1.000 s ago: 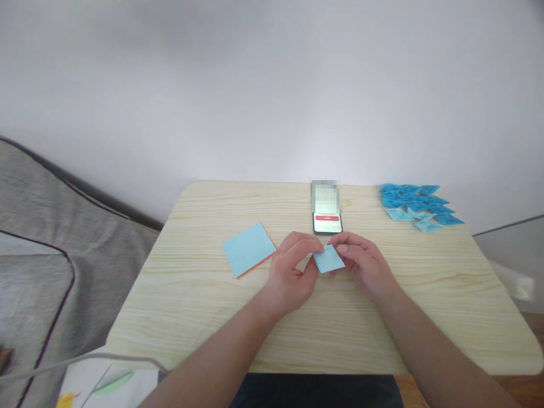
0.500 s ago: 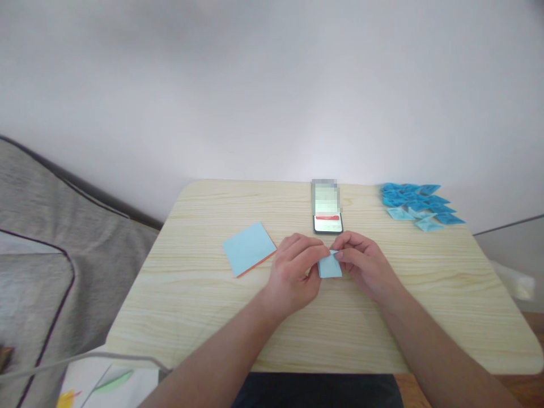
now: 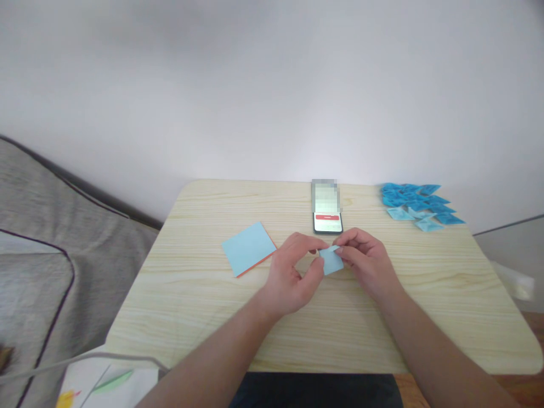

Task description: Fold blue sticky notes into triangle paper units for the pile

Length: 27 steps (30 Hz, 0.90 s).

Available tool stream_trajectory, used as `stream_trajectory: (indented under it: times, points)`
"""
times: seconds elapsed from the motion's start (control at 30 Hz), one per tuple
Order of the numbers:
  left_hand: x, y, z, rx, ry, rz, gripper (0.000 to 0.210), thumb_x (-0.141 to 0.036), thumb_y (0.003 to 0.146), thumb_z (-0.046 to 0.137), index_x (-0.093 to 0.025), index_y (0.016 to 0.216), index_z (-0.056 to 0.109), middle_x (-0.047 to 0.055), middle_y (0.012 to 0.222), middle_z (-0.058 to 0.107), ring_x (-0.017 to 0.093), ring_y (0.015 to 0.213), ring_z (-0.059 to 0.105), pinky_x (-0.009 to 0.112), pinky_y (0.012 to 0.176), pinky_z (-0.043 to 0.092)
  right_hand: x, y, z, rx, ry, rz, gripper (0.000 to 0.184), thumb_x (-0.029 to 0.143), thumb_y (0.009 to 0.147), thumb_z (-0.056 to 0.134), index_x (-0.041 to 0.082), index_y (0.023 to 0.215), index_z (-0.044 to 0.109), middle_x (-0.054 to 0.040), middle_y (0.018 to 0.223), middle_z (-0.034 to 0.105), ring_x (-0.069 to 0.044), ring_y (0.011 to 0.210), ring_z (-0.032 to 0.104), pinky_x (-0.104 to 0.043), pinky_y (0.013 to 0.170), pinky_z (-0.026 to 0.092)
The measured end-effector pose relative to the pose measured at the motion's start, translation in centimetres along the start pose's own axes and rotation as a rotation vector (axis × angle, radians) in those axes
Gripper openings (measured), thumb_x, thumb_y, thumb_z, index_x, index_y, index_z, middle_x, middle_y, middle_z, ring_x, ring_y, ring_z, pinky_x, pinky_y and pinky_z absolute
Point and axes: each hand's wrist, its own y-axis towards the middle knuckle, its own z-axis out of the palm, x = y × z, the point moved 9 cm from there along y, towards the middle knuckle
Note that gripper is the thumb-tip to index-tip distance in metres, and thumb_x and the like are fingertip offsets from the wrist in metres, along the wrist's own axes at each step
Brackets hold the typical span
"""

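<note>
A small folded piece of light blue paper [image 3: 332, 263] is between my two hands, just over the table. My left hand [image 3: 296, 273] has its thumb and index finger curved round the paper's left side, the fingertips on its edge. The thumb and fingers of my right hand [image 3: 366, 258] pinch its upper right corner, where a small flap stands out. To the left lies a stack of square paper [image 3: 249, 248], light blue on top with an orange-red edge below.
A phone [image 3: 328, 224] with a lit screen lies beyond my hands, against the wall. Several folded blue paper pieces [image 3: 408, 199] are grouped at the table's back right. The wooden table [image 3: 204, 317] has a grey cloth-covered thing [image 3: 102, 266] on its left.
The folded paper has turned slightly, and more of its face shows. My left thumb and index finger have spread further apart, while my right hand keeps its pinch on the corner.
</note>
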Motion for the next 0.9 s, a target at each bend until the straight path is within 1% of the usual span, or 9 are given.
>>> stream_trajectory:
  times: [0.1, 0.2, 0.27, 0.43, 0.53, 0.57, 0.6, 0.73, 0.9]
  points:
    - [1.0, 0.0, -0.5, -0.071, 0.026, -0.095, 0.016, -0.023, 0.087, 0.069, -0.020, 0.103, 0.069, 0.004, 0.090, 0.069, 0.017, 0.085, 0.061, 0.033, 0.080, 0.049, 0.8, -0.1, 0.0, -0.016, -0.070, -0.064, 0.012, 0.029, 0.082, 0.079, 0.023, 0.087, 0.069, -0.0002, 0.081, 0.069, -0.014, 0.070, 0.060, -0.028, 0.064, 0.048]
    - [2.1, 0.1, -0.6, -0.118, 0.019, -0.167, 0.008, -0.026, 0.088, 0.070, -0.019, 0.092, 0.068, 0.002, 0.084, 0.069, 0.015, 0.078, 0.059, 0.031, 0.075, 0.047, 1.4, -0.2, 0.1, -0.035, -0.113, -0.112, 0.013, 0.030, 0.082, 0.079, 0.024, 0.089, 0.071, -0.0013, 0.084, 0.071, -0.016, 0.074, 0.063, -0.030, 0.068, 0.050]
    - [2.6, 0.2, -0.6, -0.127, -0.001, -0.198, 0.007, -0.027, 0.089, 0.069, -0.019, 0.090, 0.068, 0.001, 0.083, 0.069, 0.014, 0.077, 0.059, 0.030, 0.073, 0.047, 1.6, -0.3, 0.1, -0.039, -0.127, -0.125, 0.013, 0.031, 0.082, 0.079, 0.025, 0.090, 0.071, -0.0019, 0.087, 0.071, -0.017, 0.076, 0.064, -0.030, 0.069, 0.051]
    - [2.8, 0.2, -0.4, -0.121, -0.023, -0.219, 0.006, -0.026, 0.089, 0.069, -0.020, 0.091, 0.068, 0.001, 0.083, 0.070, 0.014, 0.077, 0.060, 0.030, 0.073, 0.047, 1.4, -0.3, 0.1, -0.017, -0.113, -0.125, 0.014, 0.032, 0.084, 0.077, 0.026, 0.095, 0.072, -0.0021, 0.087, 0.072, -0.017, 0.079, 0.065, -0.031, 0.072, 0.052]
    - [2.5, 0.1, -0.3, -0.117, -0.022, -0.199, 0.008, -0.028, 0.090, 0.069, -0.020, 0.091, 0.068, 0.002, 0.086, 0.070, 0.015, 0.079, 0.061, 0.031, 0.075, 0.048, 1.3, -0.2, 0.5, 0.025, -0.089, -0.112, 0.028, 0.033, 0.082, 0.079, 0.027, 0.108, 0.071, -0.0028, 0.094, 0.072, -0.019, 0.086, 0.066, -0.034, 0.079, 0.054]
    - [2.3, 0.1, -0.3, -0.115, -0.021, -0.189, 0.008, -0.028, 0.090, 0.069, -0.020, 0.091, 0.068, 0.003, 0.087, 0.070, 0.015, 0.080, 0.061, 0.031, 0.075, 0.048, 1.3, -0.2, 0.6, 0.033, -0.096, -0.103, 0.031, 0.034, 0.080, 0.080, 0.027, 0.109, 0.071, -0.0030, 0.094, 0.072, -0.020, 0.086, 0.066, -0.034, 0.079, 0.054]
    - [2.2, 0.1, -0.3, -0.112, -0.019, -0.180, 0.009, -0.028, 0.090, 0.069, -0.020, 0.091, 0.068, 0.003, 0.087, 0.071, 0.016, 0.081, 0.061, 0.031, 0.076, 0.048, 1.3, -0.2, 0.6, 0.031, -0.112, -0.094, 0.030, 0.035, 0.079, 0.081, 0.026, 0.106, 0.072, -0.0030, 0.092, 0.072, -0.019, 0.085, 0.066, -0.034, 0.079, 0.054]
    - [1.9, 0.2, -0.3, -0.105, 0.001, -0.163, 0.009, -0.028, 0.089, 0.071, -0.020, 0.092, 0.067, 0.003, 0.088, 0.070, 0.016, 0.083, 0.060, 0.032, 0.078, 0.049, 1.6, -0.3, 0.4, -0.020, -0.172, -0.090, 0.017, 0.037, 0.080, 0.081, 0.024, 0.089, 0.073, -0.0020, 0.083, 0.072, -0.017, 0.076, 0.064, -0.032, 0.072, 0.052]
    - [2.1, 0.3, -0.5, -0.115, 0.015, -0.164, 0.010, -0.028, 0.087, 0.072, -0.020, 0.090, 0.067, 0.002, 0.087, 0.069, 0.016, 0.082, 0.060, 0.033, 0.079, 0.049, 2.0, -0.4, 0.2, -0.040, -0.178, -0.133, 0.015, 0.036, 0.081, 0.081, 0.025, 0.088, 0.073, -0.0022, 0.085, 0.072, -0.018, 0.079, 0.064, -0.032, 0.073, 0.052]
